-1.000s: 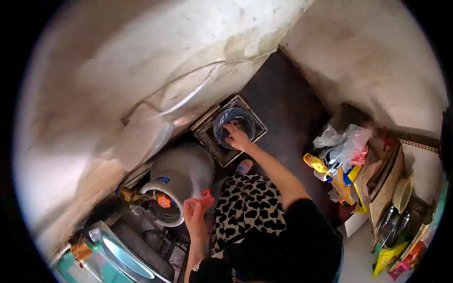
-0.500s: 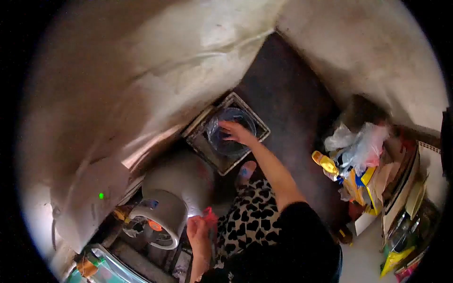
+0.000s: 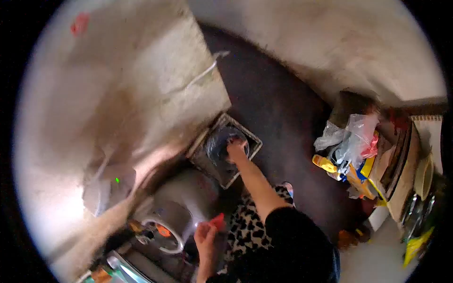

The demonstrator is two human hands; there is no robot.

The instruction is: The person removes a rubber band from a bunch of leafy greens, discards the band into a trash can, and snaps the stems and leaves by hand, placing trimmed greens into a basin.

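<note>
My right hand (image 3: 237,150) reaches down into a clear, shiny round thing (image 3: 213,142), perhaps plastic, inside a square, worn frame (image 3: 193,150) on the floor. Its fingers are curled in; what they grip is blurred and hidden. Close to my body, my left hand (image 3: 205,236) is closed in a pinch, with a thin red piece (image 3: 218,221) showing at its fingertips. I cannot tell whether that piece is plastic or cloth. Beside this hand is a pale, rounded vessel (image 3: 177,195) with a wide ring-shaped opening; an orange thing (image 3: 163,230) shows within the ring.
A pale wall or slab (image 3: 155,61) stands at the left, with a hanging pale cord (image 3: 200,77). Dark floor (image 3: 269,94) stretches beyond the frame. At the right are crumpled plastic bags (image 3: 354,137), a yellow bottle-like thing (image 3: 324,163) and leaning boards (image 3: 401,165).
My right hand has gone from spread fingers over the round thing to curled fingers inside it. The view has shifted. My left hand stays pinched, with the red piece showing more.
</note>
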